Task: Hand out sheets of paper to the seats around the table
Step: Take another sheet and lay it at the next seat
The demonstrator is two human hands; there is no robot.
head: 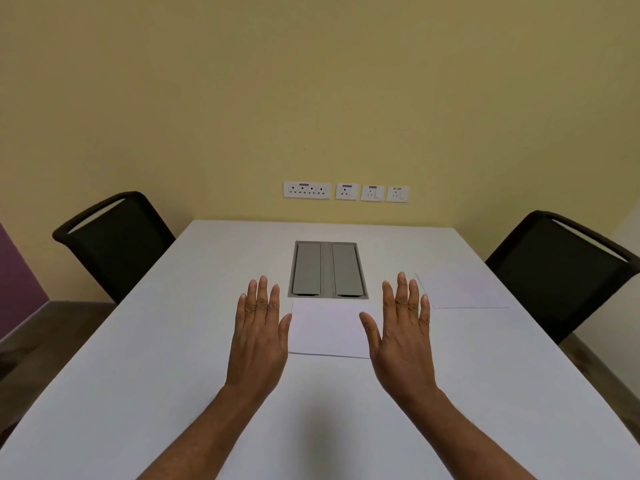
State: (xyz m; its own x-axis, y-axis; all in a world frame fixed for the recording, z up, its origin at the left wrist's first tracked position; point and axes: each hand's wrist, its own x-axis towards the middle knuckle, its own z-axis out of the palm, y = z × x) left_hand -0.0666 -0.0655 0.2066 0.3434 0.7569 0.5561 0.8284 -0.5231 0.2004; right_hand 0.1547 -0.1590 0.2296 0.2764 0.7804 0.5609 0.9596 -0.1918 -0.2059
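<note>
A white sheet of paper lies flat on the white table, just in front of the grey cable hatch. My left hand is held flat with straight fingers at the sheet's left edge. My right hand is held the same way over its right edge. Neither hand holds anything. Another white sheet lies at the right side of the table, in front of the right black chair. The left black chair has no sheet in front of it.
A grey two-flap cable hatch is set into the table's middle. The table's far edge meets a yellow wall with a row of power sockets. Floor shows on both sides of the table.
</note>
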